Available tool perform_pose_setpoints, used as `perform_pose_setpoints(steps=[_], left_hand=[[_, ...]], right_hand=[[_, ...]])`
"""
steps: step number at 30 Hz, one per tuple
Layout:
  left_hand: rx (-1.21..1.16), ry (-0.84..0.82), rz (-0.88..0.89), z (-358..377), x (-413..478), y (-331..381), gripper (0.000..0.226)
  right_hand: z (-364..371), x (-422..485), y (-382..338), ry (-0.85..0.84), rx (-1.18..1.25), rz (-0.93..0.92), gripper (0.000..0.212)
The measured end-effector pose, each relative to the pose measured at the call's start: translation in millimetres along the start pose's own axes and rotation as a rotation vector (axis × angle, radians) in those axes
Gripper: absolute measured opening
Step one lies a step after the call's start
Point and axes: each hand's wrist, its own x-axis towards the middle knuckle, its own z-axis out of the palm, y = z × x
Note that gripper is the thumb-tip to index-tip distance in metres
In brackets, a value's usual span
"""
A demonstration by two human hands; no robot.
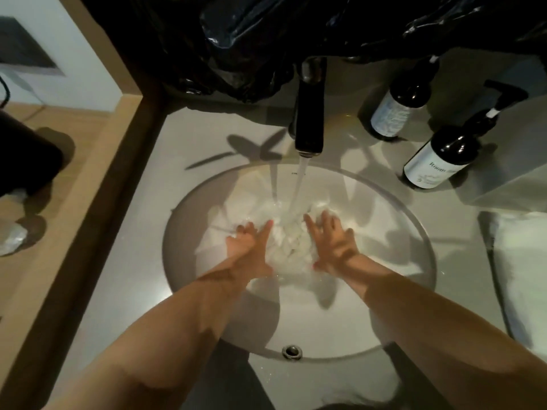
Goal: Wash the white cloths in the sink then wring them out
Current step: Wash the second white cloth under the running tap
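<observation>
- Head view: the left grip [251, 247] is released. Its fingers [265, 230] are spread and mostly straight, palm down, pressing on the left side of the white cloths [288, 242]. Nothing is pinched or curled round.
- The right grip [334, 244] is released as well. Its fingers are fanned out straight and its thumb points toward the near rim, and the palm lies flat on the right side of the same wet bundle.
- The two grips sit just beside each other with a bunched ridge of cloth showing between them. Both forearms reach in from the near edge.
- The white cloths lie crumpled in the middle of the round sink [331, 324], soaked and partly under water. How many pieces there are cannot be told.
- A stream of water [299, 184] runs from the dark tap [309, 119] and lands on the cloths between the fingertips of both grips.
- A small metal overflow hole [292, 351] shows in the sink's near wall.
- On the grey worktop [207, 128], to the right of the tap, stand two dark pump bottles with pale labels. One [438, 161] is near the sink rim and the other [396, 110] is farther back.
- A pale box [509, 161] stands just beside the nearer bottle.
- Something white and folded [524, 261] lies on the worktop at the far right, apart from the sink.
- Crumpled black plastic [266, 39] hangs over the back of the worktop, above the tap.
</observation>
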Motion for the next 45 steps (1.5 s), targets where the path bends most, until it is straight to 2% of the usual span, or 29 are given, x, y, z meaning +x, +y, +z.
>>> perform_pose_setpoints(steps=[2,3,6,8,9,10,12,13,14,16,17,19,20,21,23,25,27,29,30,32,34,36,37,39,41,42,43,45], left_hand=[[-0.164,0.011,-0.034,1.0,8.7,0.1,0.099],[-0.349,-0.005,-0.085,-1.9,12.0,-0.2,0.090],[-1.160,-0.189,-0.234,-22.2,8.3,-2.8,0.067],[-1.597,-0.308,-0.319,-37.1,-4.9,-5.6,0.033],[-1.722,-0.352,-0.363,-41.1,-8.7,-7.1,0.014],[-1.812,-0.416,-0.342,-46.6,-13.5,-6.8,0.020],[-1.879,-0.552,-0.148,-45.8,-15.8,0.9,0.055],[-1.862,-0.546,-0.060,-45.4,-16.9,8.9,0.061],[-1.800,-0.491,-0.042,-46.3,-18.5,15.9,0.056],[-1.673,-0.298,-0.050,-54.0,-25.8,22.0,0.030],[-1.669,-0.263,-0.012,-57.2,-26.6,20.0,0.021],[-1.661,-0.341,0.022,-69.6,-29.7,10.7,0.016],[-1.566,-0.375,0.003,-77.0,-32.5,4.8,0.015],[-1.384,-0.362,-0.035,-82.1,-31.2,-0.5,0.013],[-0.828,-0.287,-0.048,-88.7,-25.6,-11.5,0.013],[-0.333,-0.326,0.004,-86.1,-22.1,-17.2,0.028],[0.015,-0.377,0.010,-75.1,-21.3,-19.9,0.046],[0.227,-0.263,0.013,-58.3,-25.3,-14.5,0.066],[0.238,-0.221,0.046,-49.4,-26.9,-8.0,0.079],[0.105,-0.272,0.135,-33.9,-30.0,5.4,0.107],[-0.079,-0.327,0.157,-26.0,-29.1,12.2,0.121],[-0.115,-0.282,0.174,-22.0,-19.8,12.6,0.109],[-0.044,-0.234,0.200,-22.5,-14.8,13.2,0.093],[0.067,-0.176,0.248,-31.5,-11.4,11.6,0.063],[0.022,-0.266,0.275,-42.2,-10.7,6.5,0.051],[-0.022,-0.328,0.285,-44.7,-11.7,4.1,0.046],[-0.041,-0.376,0.294,-47.9,-15.7,1.9,0.042],[-0.038,-0.418,0.312,-48.0,-21.6,0.0,0.042]], right_hand=[[3.6,10.5,4.7,0.051,0.146,-0.010,0.103],[2.7,14.3,8.4,0.062,0.327,0.004,0.092],[-9.1,13.7,15.9,0.017,1.028,0.094,0.058],[-23.5,1.4,17.7,0.014,1.435,0.179,0.037],[-32.2,-7.8,17.1,0.049,1.524,0.210,0.033],[-41.1,-16.8,14.3,0.120,1.527,0.205,0.032],[-58.2,-33.4,-1.7,0.240,1.372,0.088,0.029],[-65.5,-41.3,-14.8,0.269,1.262,0.040,0.027],[-68.6,-46.3,-28.3,0.279,1.140,0.052,0.029],[-67.3,-49.2,-41.1,0.253,0.995,0.167,0.031],[-66.0,-47.4,-39.0,0.225,1.048,0.219,0.025],[-62.2,-45.9,-22.8,0.108,1.157,0.262,0.013],[-58.7,-45.9,-10.8,0.034,1.087,0.232,0.019],[-57.0,-48.6,0.7,-0.041,0.963,0.189,0.027],[-52.3,-55.5,19.3,-0.160,0.721,0.128,0.041],[-48.6,-60.9,29.0,-0.298,0.504,0.064,0.042],[-47.9,-57.1,28.8,-0.410,0.310,0.007,0.052],[-45.4,-46.0,21.5,-0.399,0.262,0.007,0.072],[-43.2,-40.8,16.1,-0.373,0.294,0.010,0.084],[-37.6,-37.6,0.1,-0.392,0.324,-0.027,0.102],[-22.6,-34.2,-16.4,-0.343,0.144,-0.102,0.101],[-9.5,-25.0,-23.3,-0.201,0.062,-0.104,0.090],[-9.0,-20.7,-22.2,-0.168,0.130,-0.100,0.082],[-17.9,-13.4,-15.0,-0.286,0.410,-0.088,0.066],[-30.8,-8.0,-3.0,-0.512,0.593,-0.115,0.049],[-38.6,-6.9,2.2,-0.571,0.611,-0.141,0.041],[-43.3,-5.9,5.9,-0.581,0.613,-0.161,0.039],[-42.4,-3.7,4.6,-0.456,0.609,-0.150,0.043]])
